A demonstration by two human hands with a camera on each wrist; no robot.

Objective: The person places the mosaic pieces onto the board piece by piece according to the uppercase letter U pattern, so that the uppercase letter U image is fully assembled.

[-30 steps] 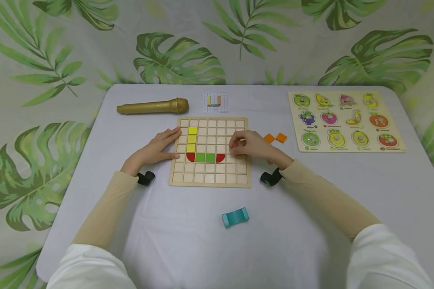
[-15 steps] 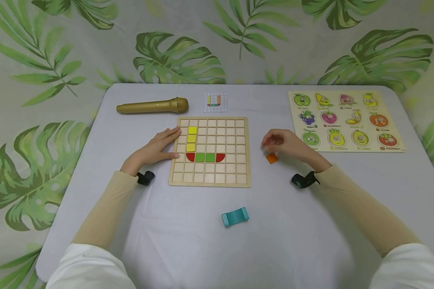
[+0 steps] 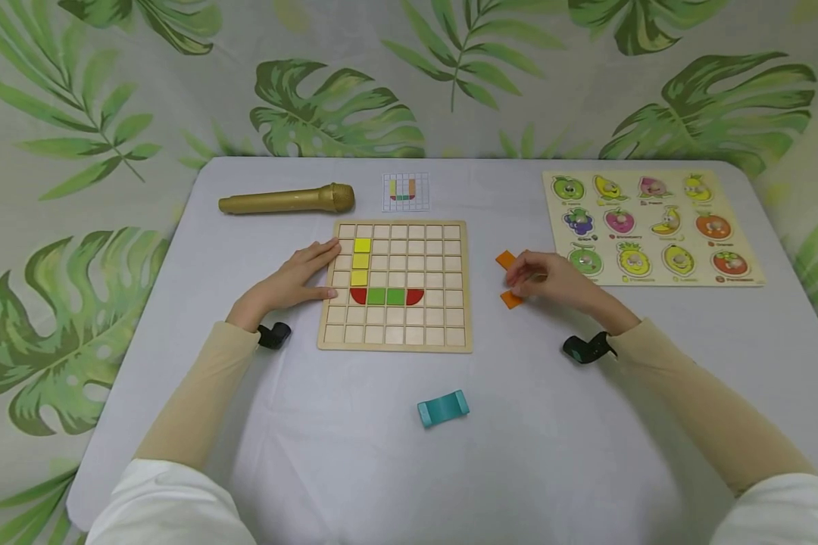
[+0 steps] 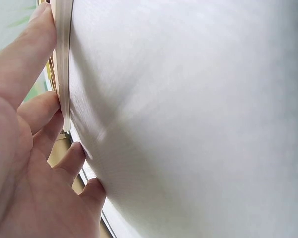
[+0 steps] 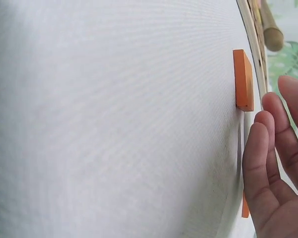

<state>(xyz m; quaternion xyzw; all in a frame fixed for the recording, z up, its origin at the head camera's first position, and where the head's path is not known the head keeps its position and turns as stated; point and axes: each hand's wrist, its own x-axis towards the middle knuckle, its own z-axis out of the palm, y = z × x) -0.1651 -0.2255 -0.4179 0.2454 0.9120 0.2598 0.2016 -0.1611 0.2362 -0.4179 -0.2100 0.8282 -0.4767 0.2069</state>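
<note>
The left hand (image 3: 286, 278) rests at the left edge of a square wooden grid board (image 3: 395, 342), fingers spread and touching its frame. On the board, yellow tiles (image 3: 360, 261) stand in a column above a row of two green tiles (image 3: 385, 297) between two red rounded tiles (image 3: 415, 297). To the right of the board, the right hand (image 3: 544, 278) hovers low, its fingers loosely bent. Its fingertips are right by an orange tile (image 3: 511, 300); another orange tile (image 3: 505, 260) lies just beyond. In the right wrist view thumb and fingers are apart, with nothing between them.
A small pattern card (image 3: 406, 192) lies behind the board, with a gold microphone (image 3: 286, 200) to its left. A fruit puzzle board (image 3: 654, 227) stretches across the back right. Nearer the person is a teal curved block (image 3: 444, 409).
The right hand has moved off the board's right side and out to the orange tiles, then slightly lower and right. The left hand has stayed in place.
</note>
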